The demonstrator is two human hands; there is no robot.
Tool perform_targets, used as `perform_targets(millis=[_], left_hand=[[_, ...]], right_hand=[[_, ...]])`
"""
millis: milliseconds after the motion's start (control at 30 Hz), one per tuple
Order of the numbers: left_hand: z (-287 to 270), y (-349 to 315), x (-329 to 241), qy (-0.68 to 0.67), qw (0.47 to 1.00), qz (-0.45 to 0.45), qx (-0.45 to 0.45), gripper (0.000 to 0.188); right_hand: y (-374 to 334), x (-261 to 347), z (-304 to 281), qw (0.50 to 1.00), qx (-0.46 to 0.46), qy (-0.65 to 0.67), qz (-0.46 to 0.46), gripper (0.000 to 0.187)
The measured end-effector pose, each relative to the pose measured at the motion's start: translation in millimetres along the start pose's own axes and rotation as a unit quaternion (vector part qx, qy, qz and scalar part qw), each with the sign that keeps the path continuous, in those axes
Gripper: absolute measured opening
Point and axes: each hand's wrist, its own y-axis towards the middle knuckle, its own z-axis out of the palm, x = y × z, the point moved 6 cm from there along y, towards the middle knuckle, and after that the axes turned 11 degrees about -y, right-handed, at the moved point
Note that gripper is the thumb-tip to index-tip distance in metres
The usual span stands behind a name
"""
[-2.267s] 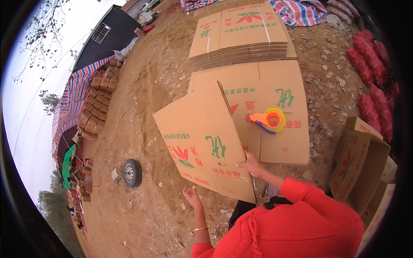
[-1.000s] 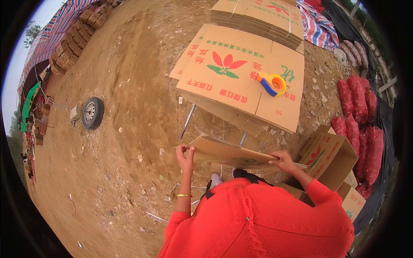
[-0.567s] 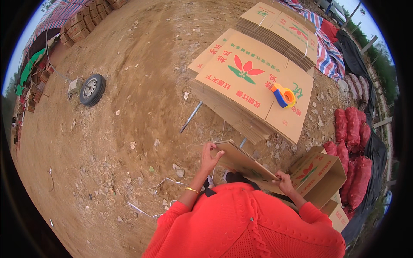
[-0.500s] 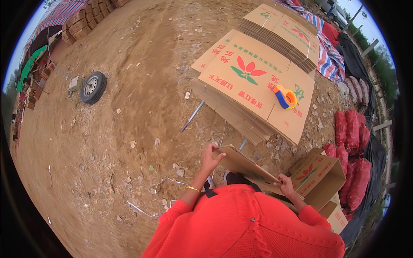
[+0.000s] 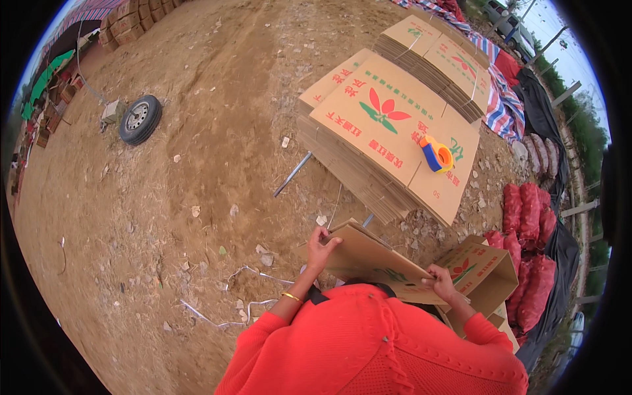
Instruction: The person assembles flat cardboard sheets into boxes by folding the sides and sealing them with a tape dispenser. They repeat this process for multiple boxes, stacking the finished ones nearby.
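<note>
Between my hands, close in front of me, I hold a brown cardboard box (image 5: 372, 255), still folded flat and tilted. My left hand (image 5: 320, 250) is closed on its left edge, thumb along the near face. At its right edge my right hand (image 5: 440, 283) pinches the cardboard. Just beyond lies a stack of flat printed cardboard boxes (image 5: 368, 118), with an orange and blue tape dispenser (image 5: 436, 155) resting on top at the right. An opened-out cardboard box (image 5: 484, 270) lies on the ground beside my right hand.
Red mesh sacks (image 5: 534, 283) lie at the right beside black sheeting (image 5: 559, 263). Behind the near stack is a second strapped stack (image 5: 428, 56). A wheel (image 5: 140, 120) lies at the left; white strapping (image 5: 204, 318) trails on the dirt. Metal legs (image 5: 291, 175) stick out beneath the stack.
The folded box has tipped so that more of its near face shows. Both hands keep their hold on its edges. The whole view has shifted slightly.
</note>
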Motion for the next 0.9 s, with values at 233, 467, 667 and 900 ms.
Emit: perform_targets(millis=[233,467,667,900], left_hand=[[61.6,-28.7,-122.1,0.072,0.993,0.089,0.039,0.029],[128.4,-38.0,-181.4,0.192,0.926,0.277,0.172,0.028],[175.9,-61.0,-173.7,0.203,0.869,0.326,0.312,0.027],[193.3,-78.5,-137.7,0.151,0.831,0.297,0.445,0.025]], right_hand=[[-11.2,-16.1,-8.3,0.998,0.050,-0.019,0.034,0.016],[14.5,6.4,-47.7,0.972,0.086,0.214,0.037,0.025],[55.5,126.8,-53.4,0.952,0.137,0.269,-0.054,0.055],[107.3,162.5,15.4,0.964,0.225,0.121,-0.069,0.081]])
